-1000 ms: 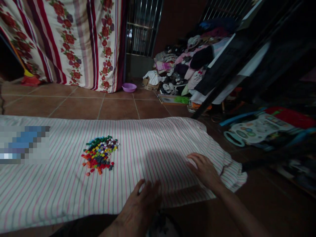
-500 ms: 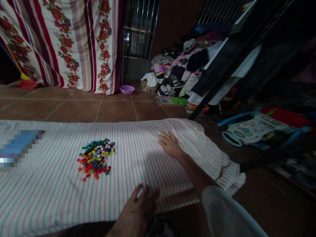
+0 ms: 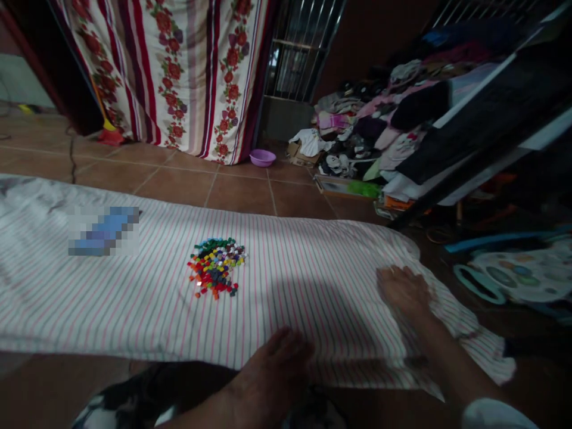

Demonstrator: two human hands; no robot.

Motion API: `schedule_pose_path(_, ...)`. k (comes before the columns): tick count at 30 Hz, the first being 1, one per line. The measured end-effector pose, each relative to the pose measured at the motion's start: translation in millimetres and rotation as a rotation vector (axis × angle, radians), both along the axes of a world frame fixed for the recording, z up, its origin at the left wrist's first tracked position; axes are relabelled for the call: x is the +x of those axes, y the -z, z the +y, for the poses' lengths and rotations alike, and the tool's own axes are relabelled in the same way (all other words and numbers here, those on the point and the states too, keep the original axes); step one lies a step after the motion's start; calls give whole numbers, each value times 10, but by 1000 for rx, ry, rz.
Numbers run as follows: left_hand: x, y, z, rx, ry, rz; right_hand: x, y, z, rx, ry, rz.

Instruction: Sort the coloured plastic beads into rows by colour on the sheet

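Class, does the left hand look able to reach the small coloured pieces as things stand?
Probably yes. The left hand is by the near edge of the striped cloth, and only cloth shows between it and the small coloured pieces. The right hand lies outside that path.

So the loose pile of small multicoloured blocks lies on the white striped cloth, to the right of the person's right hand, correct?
No, the side is wrong. In the head view, the loose pile of small multicoloured blocks lies on the white striped cloth, but to the left of the person's right hand.
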State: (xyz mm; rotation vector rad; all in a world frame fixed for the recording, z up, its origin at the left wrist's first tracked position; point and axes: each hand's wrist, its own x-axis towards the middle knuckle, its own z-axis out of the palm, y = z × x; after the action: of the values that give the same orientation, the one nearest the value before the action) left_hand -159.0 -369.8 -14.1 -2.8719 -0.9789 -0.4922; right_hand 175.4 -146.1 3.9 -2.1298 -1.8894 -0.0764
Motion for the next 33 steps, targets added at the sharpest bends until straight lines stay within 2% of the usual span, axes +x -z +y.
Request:
schedule_pose_path(3, -84, -92, -62, -35, 7, -15, -603, 13, -92, 29, -124, 220)
schedule_pose_path(5, -162, -96, -99, -72, -26, -44, -1163, 58, -262, 27, -231, 295)
schedule_pose_path(6, -213, -85, -117, -101, -66, -61, -1465, 80, -375, 54, -295, 452)
schedule_pose_path(8, -350, -69, -152, -162, -194, -98, -2049, 99, -621, 35, -473, 687)
schedule_pose_path(9, -438, -73, -170, -166, -286, -128, -2304, 91, -740, 21, -544, 730)
schedule_pose_path(11, -647, -119, -206, -117, -481, -177, -2697, 48, -937, -29, -655, 736)
schedule_pose_path(13, -877, -205, -241, -82, -657, -178, -2925, -6, -1049, -76, -714, 711)
schedule_pose_path(15, -1085, -298, -281, -103, -806, -131, -3031, -34, -1076, -112, -710, 729)
schedule_pose_path(17, -1236, -366, -337, -152, -869, -76, -3077, -19, -1047, -146, -673, 813)
schedule_pose_path(20, -1333, -396, -450, -197, -867, -19, -3104, 70, -998, -191, -633, 955)
schedule_pose_path(22, -1341, -379, -513, -214, -843, -14, -3097, 138, -1001, -191, -621, 974)
schedule_pose_path(26, -1353, -339, -511, -203, -815, -106, -3021, 202, -1057, -93, -610, 841)
schedule_pose_path(29, -1406, -357, -427, -144, -884, -152, -2952, 188, -1061, -19, -639, 769)
schedule_pose_path(31, -1450, -387, -378, -131, -933, -101, -2909, 175, -1037, -2, -658, 731)
schedule_pose_path(33, -1490, -416, -349, -159, -907, -29, -2867, 165, -1001, 13, -669, 681)
